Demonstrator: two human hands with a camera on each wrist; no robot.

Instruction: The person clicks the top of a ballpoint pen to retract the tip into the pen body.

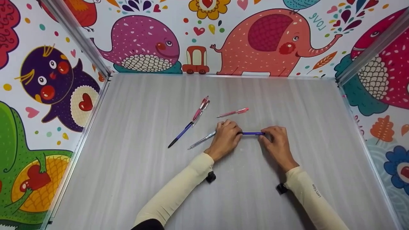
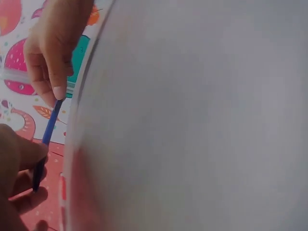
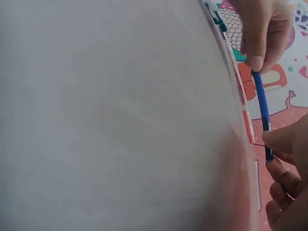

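A blue pen (image 1: 251,133) is stretched between the two hands, roughly level from left to right. My left hand (image 1: 225,139) pinches its black end with thumb and fingers. At the other end, the thumb and fingertips of my right hand (image 1: 277,142) grip it. Both wrist views show the blue pen (image 2: 50,126) (image 3: 262,101) held from either end. A clear pen with a dark core (image 1: 202,140) lies beside the left hand, its upper end hidden behind that hand. Just beyond the left hand is a pink-red pen (image 1: 233,112).
To the left, another blue pen (image 1: 181,133) with a black tip lies slantwise on the grey table (image 1: 134,179). Touching its upper end are pink and clear pens (image 1: 201,110). Metal-edged panels with printed cartoon animals (image 1: 262,41) border the table at back and sides.
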